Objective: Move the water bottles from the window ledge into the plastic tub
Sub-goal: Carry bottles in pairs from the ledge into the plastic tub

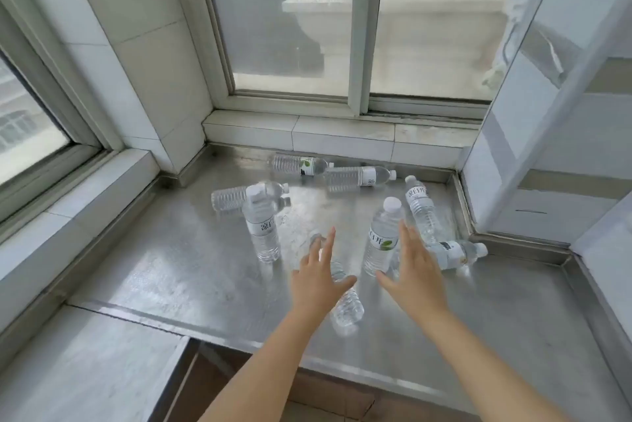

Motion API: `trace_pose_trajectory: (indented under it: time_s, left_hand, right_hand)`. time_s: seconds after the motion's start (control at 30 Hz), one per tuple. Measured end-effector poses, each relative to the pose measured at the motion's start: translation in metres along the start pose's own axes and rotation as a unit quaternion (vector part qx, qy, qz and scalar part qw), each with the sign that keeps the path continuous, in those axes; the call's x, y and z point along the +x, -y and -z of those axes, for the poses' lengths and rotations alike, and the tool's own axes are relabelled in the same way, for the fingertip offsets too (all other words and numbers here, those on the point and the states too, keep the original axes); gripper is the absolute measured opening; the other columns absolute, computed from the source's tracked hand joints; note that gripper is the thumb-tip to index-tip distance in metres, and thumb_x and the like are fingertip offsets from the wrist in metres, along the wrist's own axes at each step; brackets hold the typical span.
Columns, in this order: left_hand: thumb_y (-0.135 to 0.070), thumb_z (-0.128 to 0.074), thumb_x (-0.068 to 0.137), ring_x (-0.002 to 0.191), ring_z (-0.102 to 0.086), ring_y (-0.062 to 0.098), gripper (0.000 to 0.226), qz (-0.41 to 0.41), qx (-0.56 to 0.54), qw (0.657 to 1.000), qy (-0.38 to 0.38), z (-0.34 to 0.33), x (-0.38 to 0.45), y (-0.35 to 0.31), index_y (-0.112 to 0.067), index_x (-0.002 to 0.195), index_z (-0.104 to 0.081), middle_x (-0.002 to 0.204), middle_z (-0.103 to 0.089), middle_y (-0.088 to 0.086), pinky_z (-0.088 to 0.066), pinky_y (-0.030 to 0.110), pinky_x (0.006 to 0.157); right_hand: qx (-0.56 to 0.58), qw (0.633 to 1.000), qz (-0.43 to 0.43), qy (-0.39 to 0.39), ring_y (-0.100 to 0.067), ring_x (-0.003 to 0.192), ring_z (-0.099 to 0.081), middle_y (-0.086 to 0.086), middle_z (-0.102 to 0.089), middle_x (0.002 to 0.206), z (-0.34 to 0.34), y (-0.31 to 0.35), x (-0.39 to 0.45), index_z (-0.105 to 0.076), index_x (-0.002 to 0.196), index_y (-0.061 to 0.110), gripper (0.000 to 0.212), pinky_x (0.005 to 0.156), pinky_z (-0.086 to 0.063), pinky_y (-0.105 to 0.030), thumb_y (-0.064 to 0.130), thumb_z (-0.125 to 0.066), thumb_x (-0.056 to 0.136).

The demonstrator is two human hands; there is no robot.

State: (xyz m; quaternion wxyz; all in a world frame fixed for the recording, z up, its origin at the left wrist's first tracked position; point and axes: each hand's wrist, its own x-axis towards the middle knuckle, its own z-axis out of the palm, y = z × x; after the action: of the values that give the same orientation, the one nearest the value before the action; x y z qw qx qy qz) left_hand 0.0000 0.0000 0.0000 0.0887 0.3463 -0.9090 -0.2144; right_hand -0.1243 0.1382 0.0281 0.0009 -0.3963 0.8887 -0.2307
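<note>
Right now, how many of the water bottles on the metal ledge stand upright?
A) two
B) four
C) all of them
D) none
A: only two stand on their bases, the left upright bottle and the right upright bottle near the right hand; the others, such as the bottle under the left hand, lie on their sides on the ledge.

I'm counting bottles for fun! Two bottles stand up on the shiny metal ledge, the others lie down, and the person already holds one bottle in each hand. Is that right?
Not quite. The head view shows both hands open and holding nothing: the left hand hovers over a lying bottle, the right hand beside a standing bottle. The other standing bottle and the lying ones match.
</note>
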Motion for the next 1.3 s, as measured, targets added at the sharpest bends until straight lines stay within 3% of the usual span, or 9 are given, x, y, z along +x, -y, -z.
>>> trace_pose_trajectory:
  time_s: [0.17,0.27,0.37,0.5,0.6,0.73,0.9,1.07,1.3]
  left_hand:
    - [-0.069,-0.06,0.076,0.136,-0.038,0.023,0.105,0.113,-0.07,0.991,0.02,-0.03,0.03,-0.001,-0.048,0.15,0.011,0.162,-0.014,-0.015,-0.054,0.039,0.083]
    - [-0.057,-0.071,0.064,0.123,-0.051,0.023,0.111,0.179,-0.123,0.976,0.007,-0.048,0.038,0.003,-0.051,0.148,0.002,0.151,-0.037,-0.01,-0.054,0.045,0.08]
    - [-0.054,-0.07,0.053,0.096,-0.065,0.021,0.11,0.248,-0.2,0.948,-0.005,-0.062,0.042,0.004,-0.056,0.144,-0.007,0.117,-0.063,-0.004,-0.056,0.046,0.077]
    - [-0.05,-0.073,0.061,0.091,-0.065,0.015,0.104,0.286,-0.214,0.934,-0.028,-0.066,0.044,-0.002,-0.041,0.148,-0.018,0.111,-0.064,-0.009,-0.056,0.042,0.08]
    - [-0.042,-0.077,0.059,0.087,-0.066,0.013,0.103,0.3,-0.221,0.927,-0.033,-0.065,0.049,-0.004,-0.043,0.147,-0.022,0.105,-0.064,-0.009,-0.056,0.039,0.077]
    - [-0.026,-0.079,0.058,0.074,-0.066,0.006,0.099,0.301,-0.263,0.916,-0.025,-0.062,0.054,0.003,-0.044,0.143,-0.032,0.087,-0.066,-0.014,-0.057,0.033,0.069]
    - [-0.025,-0.081,0.056,0.078,-0.064,-0.002,0.103,0.293,-0.304,0.906,-0.031,-0.052,0.052,0.013,-0.041,0.146,-0.034,0.089,-0.066,-0.018,-0.059,0.037,0.078]
    - [-0.017,-0.084,0.06,0.08,-0.064,-0.004,0.104,0.23,-0.342,0.91,-0.058,-0.021,0.053,0.01,-0.043,0.146,-0.032,0.089,-0.062,-0.023,-0.053,0.022,0.07]
    - [-0.026,-0.09,0.054,0.091,-0.07,0.01,0.107,0.147,-0.419,0.89,-0.099,0.026,0.045,0.005,-0.052,0.141,-0.033,0.114,-0.063,-0.007,-0.058,0.041,0.086]
  right_hand:
    - [0.083,0.996,0.02,-0.013,-0.024,0.136,-0.037,-0.008,-0.032,0.153,-0.02,-0.029,0.039,-0.01,0.151,0.02,0.098,0.097,-0.04,-0.034,0.022,-0.074,0.077]
    - [0.182,0.983,-0.008,-0.012,-0.018,0.124,-0.048,0.0,-0.04,0.147,-0.035,-0.041,0.051,-0.011,0.149,0.029,0.096,0.086,-0.042,-0.025,0.021,-0.075,0.078]
    - [0.264,0.963,-0.04,-0.012,-0.014,0.122,-0.05,0.005,-0.042,0.145,-0.049,-0.046,0.057,-0.012,0.145,0.043,0.094,0.089,-0.041,-0.024,0.025,-0.075,0.079]
    - [0.319,0.946,-0.055,-0.011,-0.011,0.126,-0.047,0.009,-0.039,0.148,-0.055,-0.048,0.062,-0.01,0.14,0.057,0.1,0.093,-0.042,-0.026,0.025,-0.079,0.074]
    - [0.355,0.933,-0.063,-0.005,-0.013,0.13,-0.045,0.009,-0.04,0.148,-0.061,-0.051,0.066,-0.017,0.14,0.054,0.101,0.103,-0.042,-0.034,0.02,-0.082,0.071]
    - [0.409,0.909,-0.078,-0.014,-0.003,0.118,-0.053,0.019,-0.049,0.136,-0.061,-0.045,0.072,-0.033,0.138,0.046,0.094,0.099,-0.046,-0.023,0.009,-0.084,0.068]
    - [0.421,0.9,-0.103,-0.036,0.008,0.093,-0.058,0.039,-0.056,0.105,-0.056,-0.038,0.074,-0.039,0.131,0.049,0.094,0.079,-0.045,-0.006,0.004,-0.085,0.063]
    - [0.415,0.901,-0.114,-0.063,0.005,0.089,-0.06,0.041,-0.058,0.107,-0.038,-0.027,0.064,-0.043,0.136,0.04,0.095,0.075,-0.05,-0.017,0.005,-0.088,0.059]
    - [0.399,0.896,-0.141,-0.132,0.015,0.084,-0.059,0.05,-0.056,0.092,0.009,0.007,0.029,-0.041,0.138,0.039,0.1,0.075,-0.052,-0.027,0.007,-0.089,0.056]
